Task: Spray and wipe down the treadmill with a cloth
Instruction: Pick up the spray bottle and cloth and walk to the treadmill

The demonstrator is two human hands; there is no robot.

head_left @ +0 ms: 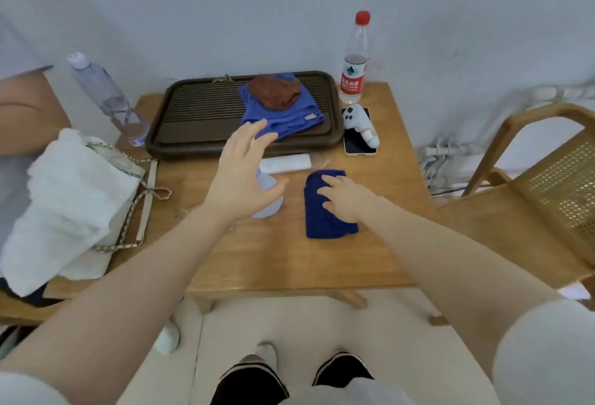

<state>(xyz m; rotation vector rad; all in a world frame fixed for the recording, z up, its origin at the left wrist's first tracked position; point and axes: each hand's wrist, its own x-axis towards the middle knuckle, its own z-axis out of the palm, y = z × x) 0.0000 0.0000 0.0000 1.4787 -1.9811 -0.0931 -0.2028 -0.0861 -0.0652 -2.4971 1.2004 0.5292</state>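
Observation:
A folded dark blue cloth (322,211) lies on the wooden table (283,259) right of centre. My right hand (346,197) rests flat on top of it, fingers spread, not gripping. My left hand (243,172) hovers open, fingers apart, above a pale translucent spray bottle (269,193) that stands on the table and is mostly hidden behind the hand. No treadmill is in view.
A dark slatted tray (199,115) at the back holds a lighter blue cloth (289,115) and a brown cloth (275,90). A red-capped water bottle (355,60), a phone (359,140) with a white gadget, a white remote (285,163), a white bag (74,198), a wicker chair (553,185).

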